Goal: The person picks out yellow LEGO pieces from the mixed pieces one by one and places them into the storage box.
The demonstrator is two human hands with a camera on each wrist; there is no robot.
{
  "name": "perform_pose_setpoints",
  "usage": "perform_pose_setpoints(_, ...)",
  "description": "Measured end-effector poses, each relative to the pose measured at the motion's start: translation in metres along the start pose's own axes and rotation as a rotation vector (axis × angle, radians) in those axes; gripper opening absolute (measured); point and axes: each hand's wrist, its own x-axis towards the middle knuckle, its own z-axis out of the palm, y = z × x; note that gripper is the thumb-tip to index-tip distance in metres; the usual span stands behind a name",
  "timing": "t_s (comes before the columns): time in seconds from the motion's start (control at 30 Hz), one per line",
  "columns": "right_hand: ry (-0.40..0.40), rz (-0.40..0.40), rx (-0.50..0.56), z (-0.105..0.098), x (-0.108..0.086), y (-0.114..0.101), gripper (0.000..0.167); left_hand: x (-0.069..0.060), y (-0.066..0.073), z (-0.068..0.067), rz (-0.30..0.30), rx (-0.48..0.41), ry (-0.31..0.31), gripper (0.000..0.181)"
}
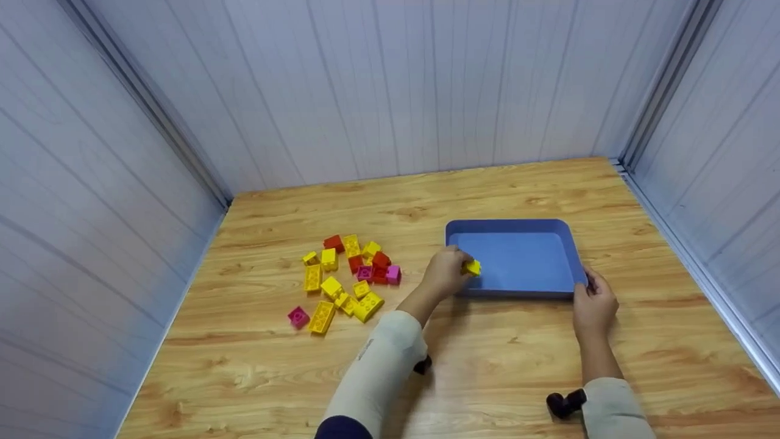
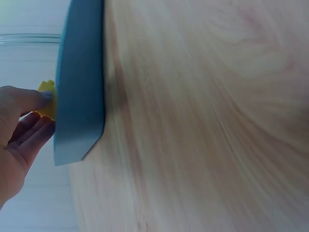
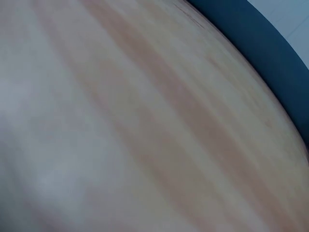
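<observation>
Between thumb and fingers, my left hand pinches a yellow toy brick over the near-left corner of a blue tray. In the left wrist view the same brick shows just beyond the tray's wall, with the thumb on top of it. My right hand grips the tray's near-right corner, thumb on the near side and fingers around the right side. The right wrist view catches only the tray's side and the tabletop; that hand is outside it.
Left of the tray lies a loose group of toy bricks: several yellow ones, red ones and pink ones. The wooden table is enclosed by pale panel walls at the back and both sides.
</observation>
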Motion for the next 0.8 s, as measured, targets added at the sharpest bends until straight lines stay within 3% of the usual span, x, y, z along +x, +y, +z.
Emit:
perform_pose_setpoints(0.2,-0.006,-0.003,0.001,0.002,-0.001,0.001,0.04,0.01,0.003,0.01,-0.042,0.061,-0.095,0.027)
perform_pose_setpoints(0.5,0.009,-0.019,-0.019,0.001,-0.002,-0.001,0.039,0.017,0.006,0.013,-0.049,0.057,-0.112,0.026)
perform_pose_setpoints(0.8,0.007,-0.023,-0.048,-0.001,-0.001,0.0,0.04,0.017,0.006,0.006,0.004,0.027,-0.084,0.033)
